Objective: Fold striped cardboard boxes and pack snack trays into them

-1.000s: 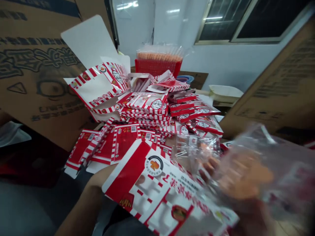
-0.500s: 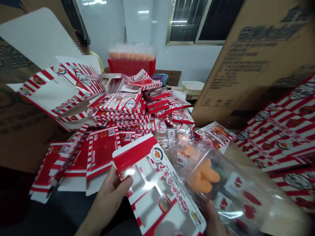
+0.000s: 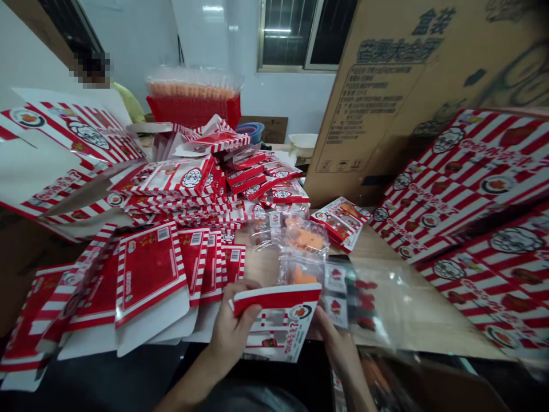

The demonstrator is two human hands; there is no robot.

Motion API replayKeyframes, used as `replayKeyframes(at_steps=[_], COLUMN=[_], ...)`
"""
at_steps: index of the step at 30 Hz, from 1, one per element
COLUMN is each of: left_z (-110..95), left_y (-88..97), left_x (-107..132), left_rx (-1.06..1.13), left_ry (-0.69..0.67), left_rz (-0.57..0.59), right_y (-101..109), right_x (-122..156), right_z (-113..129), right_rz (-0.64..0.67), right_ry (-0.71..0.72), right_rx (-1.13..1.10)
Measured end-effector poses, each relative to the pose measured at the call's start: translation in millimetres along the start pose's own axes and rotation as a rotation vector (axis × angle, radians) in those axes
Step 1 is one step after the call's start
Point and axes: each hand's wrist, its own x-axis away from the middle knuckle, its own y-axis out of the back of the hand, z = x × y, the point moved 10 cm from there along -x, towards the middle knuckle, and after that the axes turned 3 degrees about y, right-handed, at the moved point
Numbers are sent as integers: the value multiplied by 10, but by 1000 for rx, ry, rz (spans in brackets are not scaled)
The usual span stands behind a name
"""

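The left hand [image 3: 231, 323] is gripping a red-and-white card sleeve [image 3: 281, 320] at lower centre, while the right hand [image 3: 337, 343] is grasping a clear plastic bag [image 3: 369, 303] beside it, both held clear of the worktop [image 3: 386, 257].

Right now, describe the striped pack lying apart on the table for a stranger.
Find the big cardboard carton at the right. Below it, on the wooden tabletop, lies a small red-and-white striped pack, set apart from the heaped printed cards to its left.

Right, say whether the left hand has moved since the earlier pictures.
Yes, the left hand has moved rightward, from left of the red crate to its right.
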Motion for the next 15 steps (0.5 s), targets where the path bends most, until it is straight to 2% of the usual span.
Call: replayKeyframes(at_steps=[1, 5, 7, 9, 11, 15], left_z=[51, 272, 248, 200, 207, 374], left_y=[-107, -414, -578, -691, -691, -526], left_x=[-21, -46, -30, -16, -17, 30], left_rx=[-2, 59, 118, 163, 186, 366], left_ry=[55, 422, 498, 509, 511, 595], left_rz=[60, 278, 418, 520, 521, 354], right_y=[-17, -149, -340, -509, -595, -586], right_x=[-18, -66, -75, -61, -52, -50], right_z=[133, 764, 936, 996, 1025, 1020], right_rz=[-18, -71, -4, 69, 133, 259], right_ry=[-8, -5, -104, -210, -229, -161], right_rx=[-51, -333, -387, -360, -309, -196])
